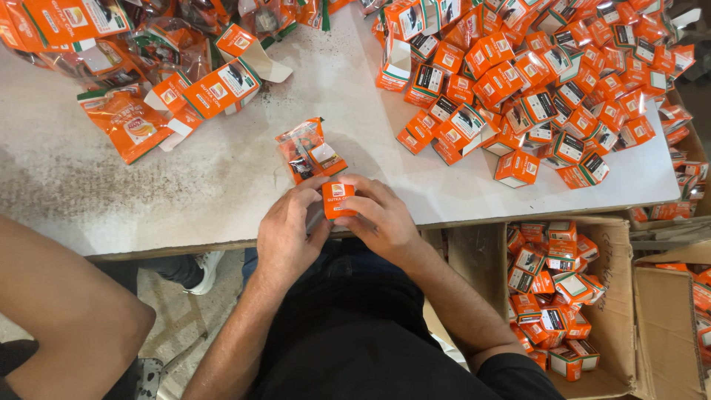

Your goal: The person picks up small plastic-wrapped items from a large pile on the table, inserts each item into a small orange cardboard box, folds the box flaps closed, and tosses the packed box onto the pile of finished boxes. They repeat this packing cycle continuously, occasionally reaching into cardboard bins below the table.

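Both of my hands hold a small orange box (338,199) at the near edge of the white table (222,170). My left hand (285,233) grips its left side and my right hand (381,218) closes over its right side and top. Just beyond the box lies a clear plastic packet (307,152) with orange print and dark contents, touching my fingertips.
A large heap of small orange boxes (533,81) covers the table's right half. Flat orange cartons and plastic packets (148,89) lie at the far left. A cardboard carton (615,296) with more orange boxes stands at my right. Another person's arm (67,311) is at lower left.
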